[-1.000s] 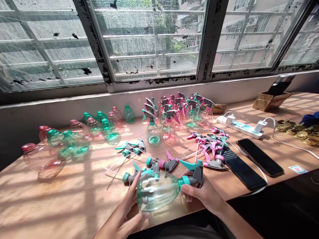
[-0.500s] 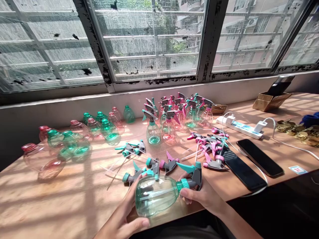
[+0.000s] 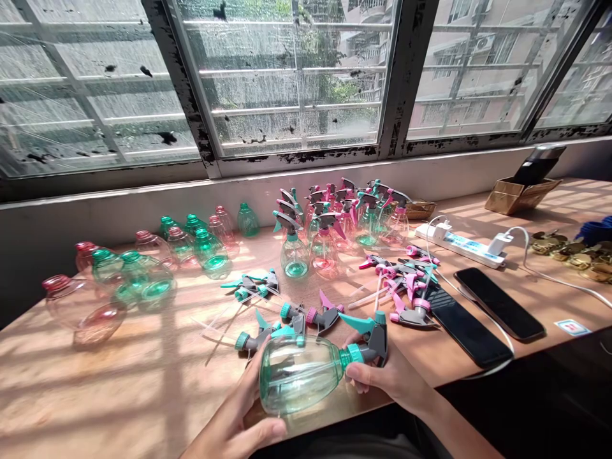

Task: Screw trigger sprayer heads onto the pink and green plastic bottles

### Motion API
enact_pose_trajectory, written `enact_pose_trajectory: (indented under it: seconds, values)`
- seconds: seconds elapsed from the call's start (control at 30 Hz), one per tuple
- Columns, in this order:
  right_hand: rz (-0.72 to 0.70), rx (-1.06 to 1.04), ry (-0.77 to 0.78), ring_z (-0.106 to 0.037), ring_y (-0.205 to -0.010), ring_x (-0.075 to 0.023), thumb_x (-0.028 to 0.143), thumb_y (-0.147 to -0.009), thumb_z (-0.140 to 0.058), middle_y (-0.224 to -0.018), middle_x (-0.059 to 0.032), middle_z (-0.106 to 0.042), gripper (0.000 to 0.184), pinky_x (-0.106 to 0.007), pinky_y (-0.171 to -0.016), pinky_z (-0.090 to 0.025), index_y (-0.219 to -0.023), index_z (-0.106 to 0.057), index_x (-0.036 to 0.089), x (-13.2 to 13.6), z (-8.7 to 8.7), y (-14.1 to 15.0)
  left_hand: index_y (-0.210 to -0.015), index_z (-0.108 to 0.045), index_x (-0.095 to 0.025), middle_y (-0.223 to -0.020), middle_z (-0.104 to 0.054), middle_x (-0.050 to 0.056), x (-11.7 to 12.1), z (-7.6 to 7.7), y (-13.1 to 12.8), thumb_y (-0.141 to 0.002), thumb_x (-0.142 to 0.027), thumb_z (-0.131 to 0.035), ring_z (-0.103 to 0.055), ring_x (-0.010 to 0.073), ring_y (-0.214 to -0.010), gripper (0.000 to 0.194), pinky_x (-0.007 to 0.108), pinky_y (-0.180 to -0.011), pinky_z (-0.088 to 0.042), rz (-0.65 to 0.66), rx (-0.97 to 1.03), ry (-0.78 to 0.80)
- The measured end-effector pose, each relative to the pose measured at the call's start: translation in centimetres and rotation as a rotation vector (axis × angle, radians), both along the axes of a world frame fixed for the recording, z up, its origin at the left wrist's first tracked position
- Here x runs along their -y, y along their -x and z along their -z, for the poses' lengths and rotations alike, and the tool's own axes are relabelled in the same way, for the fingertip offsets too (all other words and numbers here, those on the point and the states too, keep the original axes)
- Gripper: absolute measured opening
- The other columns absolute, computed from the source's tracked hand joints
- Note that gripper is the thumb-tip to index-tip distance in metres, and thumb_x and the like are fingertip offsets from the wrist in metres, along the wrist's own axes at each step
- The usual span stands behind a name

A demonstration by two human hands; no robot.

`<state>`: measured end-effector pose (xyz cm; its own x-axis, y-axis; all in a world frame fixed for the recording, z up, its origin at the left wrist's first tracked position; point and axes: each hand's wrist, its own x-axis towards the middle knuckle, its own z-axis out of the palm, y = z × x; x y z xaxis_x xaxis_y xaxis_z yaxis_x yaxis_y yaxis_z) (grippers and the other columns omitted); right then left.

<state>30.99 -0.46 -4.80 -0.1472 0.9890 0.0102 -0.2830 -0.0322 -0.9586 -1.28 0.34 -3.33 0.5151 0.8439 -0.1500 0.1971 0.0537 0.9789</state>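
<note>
A clear green spray bottle (image 3: 303,376) lies sideways between my hands at the table's front edge, its base to the left. My left hand (image 3: 248,408) cups the base end, thumb below and fingers partly hidden behind it. With thumb and fingers, my right hand (image 3: 377,373) grips the teal collar (image 3: 352,353) at the neck. The grey and teal trigger head (image 3: 377,338) sits on the neck, and its dip tube shows inside the bottle. Just behind lie loose teal spray heads (image 3: 248,342) and a pink one (image 3: 325,315).
Several headless green and pink bottles (image 3: 210,252) stand at the left. Bottles with spray heads (image 3: 294,255) stand at the back middle. Pink spray heads (image 3: 406,280) are piled beside two phones (image 3: 500,303). Behind them are a power strip (image 3: 461,245) and a cardboard box (image 3: 519,194).
</note>
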Motion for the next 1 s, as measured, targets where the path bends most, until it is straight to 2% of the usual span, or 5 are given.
enact_pose_trajectory:
  seconds: [0.1,0.27,0.47,0.77,1.0]
  values:
    - [0.004,0.015,0.015,-0.062,-0.052,-0.0138,0.046,-0.077,-0.094,-0.059,0.0051,-0.068,0.046,-0.028,-0.055,-0.053,-0.1,-0.064,0.019,0.1,-0.3,-0.1,-0.169,-0.021,-0.045,-0.181,-0.02,-0.006,-0.1,-0.8,-0.6,-0.094,-0.055,-0.075,-0.023,0.038,-0.165,0.093,0.048,-0.131,-0.032,0.009,0.022,0.011]
    - [0.0,0.05,0.01,-0.061,-0.053,-0.0132,0.047,-0.077,-0.094,-0.061,0.0046,-0.07,0.047,-0.027,-0.055,-0.051,-0.1,-0.065,0.019,0.0,-0.3,-0.2,-0.17,-0.005,-0.045,-0.182,-0.019,-0.002,-0.3,-1.7,-1.7,-0.106,-0.049,-0.06,-0.024,0.0336,-0.165,0.084,0.046,-0.132,-0.027,0.057,0.091,-0.117]
    - [0.006,0.019,0.007,-0.061,-0.05,-0.0127,0.052,-0.075,-0.094,-0.059,0.0053,-0.069,0.05,-0.027,-0.053,-0.052,-0.099,-0.065,0.019,-0.1,0.0,0.0,-0.167,-0.006,-0.054,-0.182,0.002,-0.015,-0.1,-0.8,-1.2,-0.097,-0.046,-0.076,0.004,0.0299,-0.168,0.1,0.047,-0.134,-0.018,0.061,0.138,0.035]
    - [0.018,0.035,-0.027,-0.059,-0.05,-0.0115,0.053,-0.078,-0.093,-0.062,0.0038,-0.07,0.045,-0.026,-0.051,-0.052,-0.094,-0.067,0.019,-0.2,-0.8,0.1,-0.167,-0.02,-0.051,-0.182,-0.014,-0.009,-0.1,-0.1,-0.5,-0.099,-0.045,-0.074,-0.016,0.0346,-0.167,0.087,0.046,-0.131,-0.034,0.052,0.099,0.027]
    - [0.05,0.007,-0.01,-0.06,-0.05,-0.0129,0.053,-0.076,-0.094,-0.062,0.0044,-0.07,0.049,-0.027,-0.051,-0.053,-0.098,-0.066,0.021,-0.2,-0.3,0.1,-0.169,-0.005,-0.049,-0.182,-0.02,-0.004,-0.1,-1.5,-1.5,-0.105,-0.049,-0.064,-0.011,0.0331,-0.167,0.087,0.048,-0.133,-0.03,0.091,0.163,-0.015]
